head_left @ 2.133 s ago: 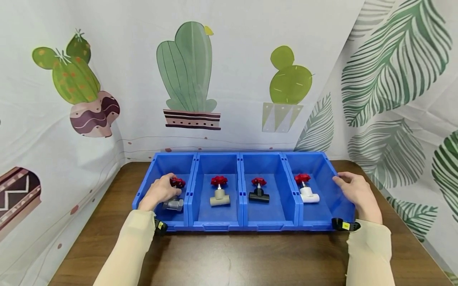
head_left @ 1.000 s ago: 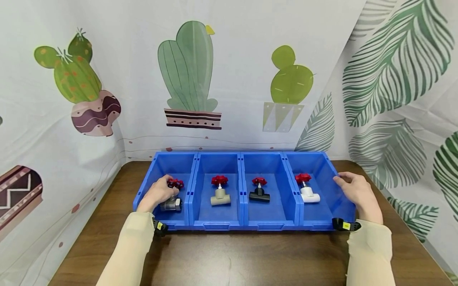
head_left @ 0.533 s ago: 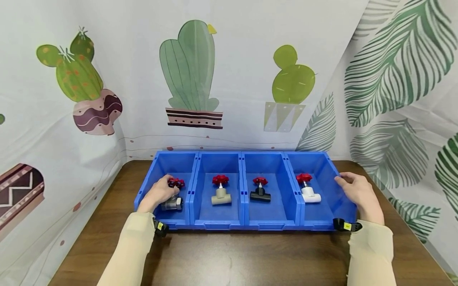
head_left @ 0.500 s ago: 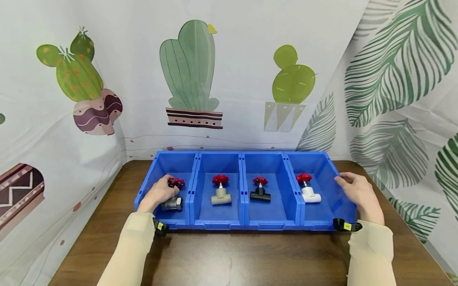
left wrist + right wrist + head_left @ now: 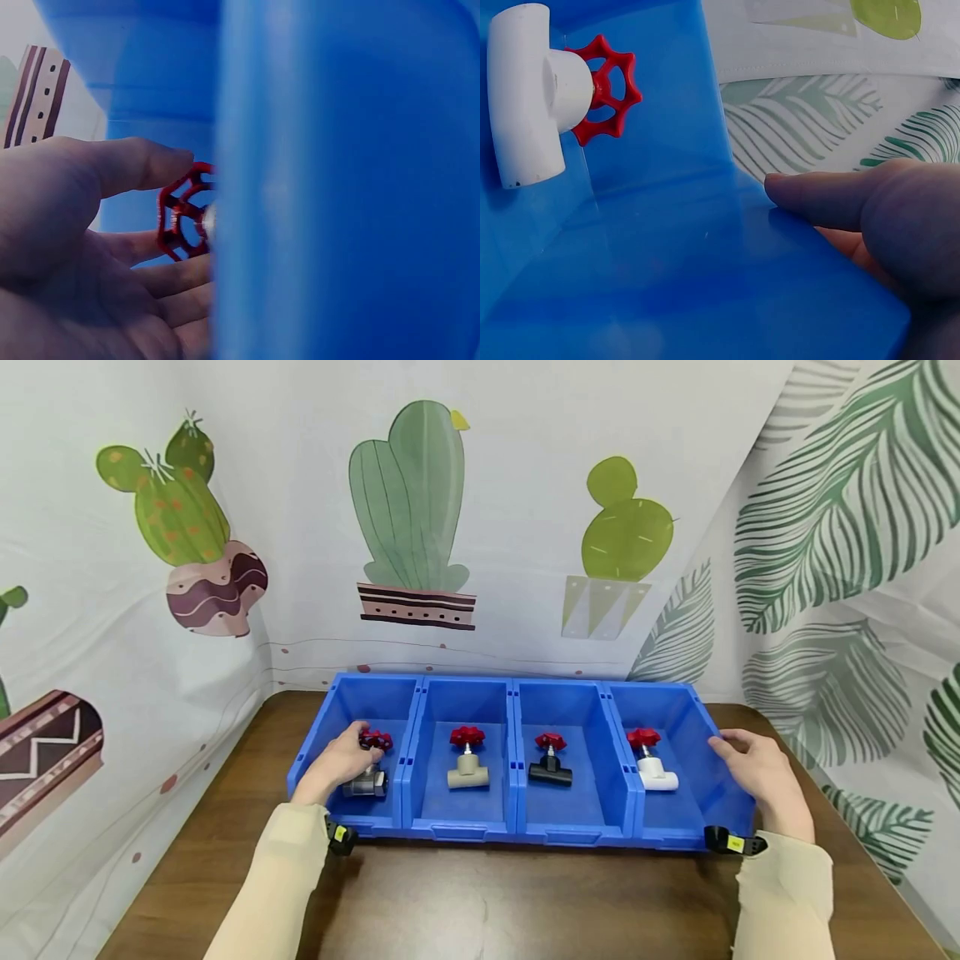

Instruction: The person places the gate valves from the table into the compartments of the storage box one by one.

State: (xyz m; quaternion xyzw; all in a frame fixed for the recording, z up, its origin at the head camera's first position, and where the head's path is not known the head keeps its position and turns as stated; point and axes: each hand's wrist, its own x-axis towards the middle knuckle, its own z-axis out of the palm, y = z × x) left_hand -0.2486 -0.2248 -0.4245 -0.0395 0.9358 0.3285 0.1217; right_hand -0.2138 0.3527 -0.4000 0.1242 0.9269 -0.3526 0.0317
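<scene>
In the leftmost compartment of the blue bin row (image 5: 462,833), my left hand (image 5: 341,762) pinches the red handwheel (image 5: 171,217) of a grey metal valve (image 5: 365,783) between thumb and fingers. The wheel stands upper, with the valve body lying on the bin floor; a blue wall hides that body in the left wrist view. At the far right, my right hand (image 5: 761,770) grips the outer side wall of the last compartment, thumb on the inside and fingers outside. A white valve (image 5: 529,97) with a red handwheel lies in that compartment, apart from the hand.
A beige valve (image 5: 468,772) and a black valve (image 5: 551,770), both with red handwheels, lie in the two middle compartments. The bins stand on a brown wooden table (image 5: 480,902), with a patterned cloth (image 5: 517,527) behind them.
The metal valve has turned slightly in its compartment, its end fitting now facing more to the right, with my left hand still on its wheel. My right hand stays on the wall; the head view shifts slightly.
</scene>
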